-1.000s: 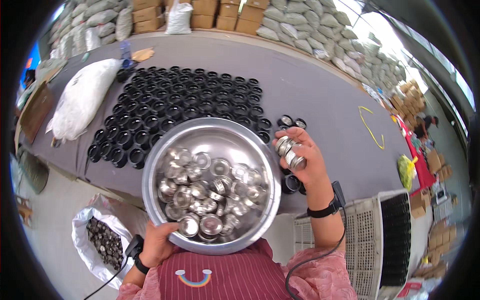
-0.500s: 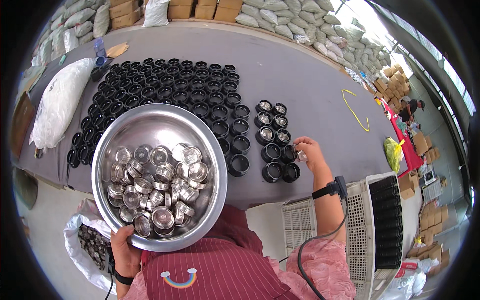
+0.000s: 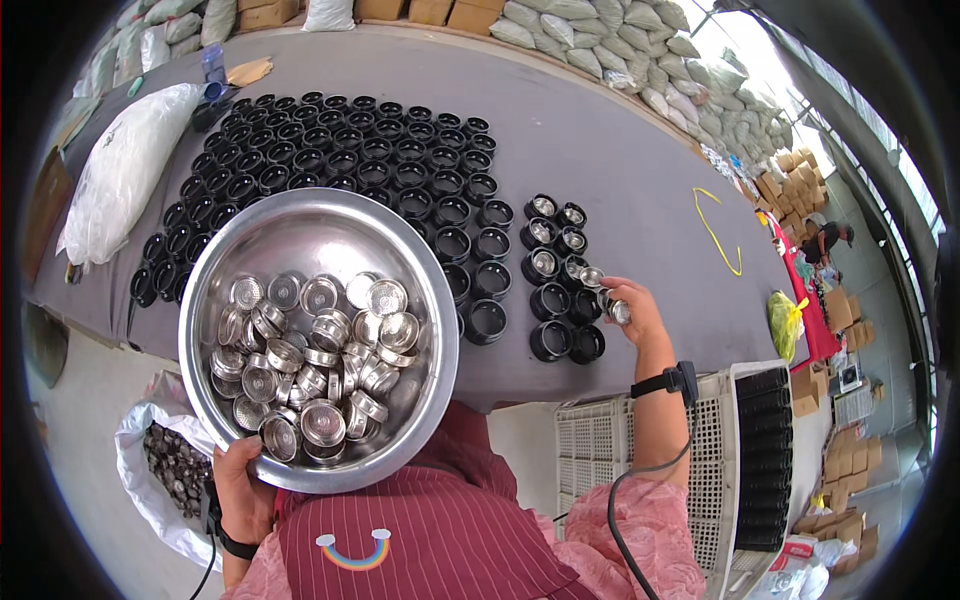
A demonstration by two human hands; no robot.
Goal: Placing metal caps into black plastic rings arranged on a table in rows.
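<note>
My left hand (image 3: 243, 490) grips the near-left rim of a wide steel bowl (image 3: 215, 260), tilted in front of me. Inside lies a heap of small round silver metal cups (image 3: 322, 423), some with perforated bottoms. Over the near right rings, my right hand (image 3: 637, 308) is closed on a silver cup (image 3: 620, 313). Another silver cup (image 3: 591, 277) is at its fingertips, over a black ring (image 3: 584, 305); whether the fingers grip it is unclear. Two columns of black rings stand here; the farther ones hold silver cups (image 3: 543, 262), while the nearest black ring (image 3: 551, 341) has none.
Many black rings (image 3: 374, 148) stand in rows on the grey-covered table (image 3: 600, 150), partly behind the bowl. A white plastic bag (image 3: 130, 175) lies at left, a yellow strap (image 3: 718, 232) at right. White crates (image 3: 715, 450) stand by my right arm; an open sack (image 3: 170, 470) sits lower left.
The view has shifted slightly. At my right fingertips a silver cup now shows over a ring in the right column, apart from the one by my fingers. My left hand keeps hold of the bowl.
</note>
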